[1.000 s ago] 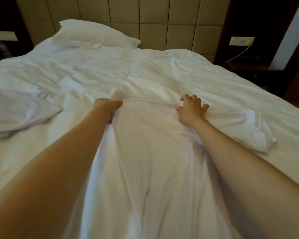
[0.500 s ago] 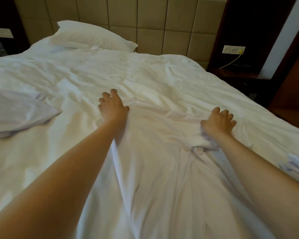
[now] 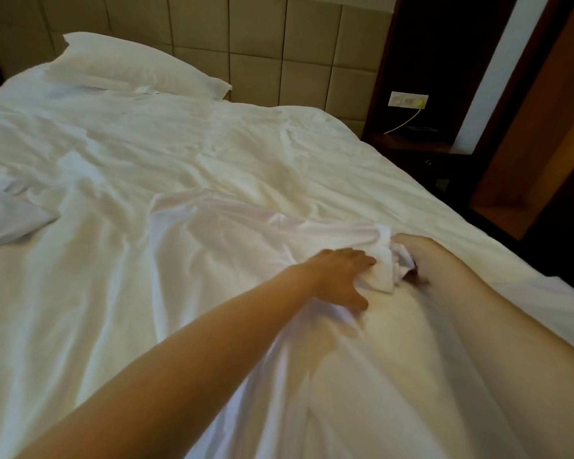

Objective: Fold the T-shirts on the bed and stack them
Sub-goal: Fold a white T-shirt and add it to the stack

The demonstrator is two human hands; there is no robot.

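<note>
A white T-shirt lies spread on the white bed, its body running toward me. Its right sleeve is bunched into a crumpled wad. My left hand rests flat on the shirt, fingers straight and reaching the wad, thumb spread toward me. My right hand curls down into the bunched sleeve and grips it; its fingertips are hidden in the cloth. Motion blur softens the fabric under both hands.
A white pillow lies against the padded headboard. Another white cloth item sits at the left edge. The bed's right edge drops to a dark nightstand below a wall socket with a cable.
Both hands moved to the right side of the shirt. The left hand crossed over from the left shoulder; the right hand gathered the right sleeve into a wad. The view turned right.
</note>
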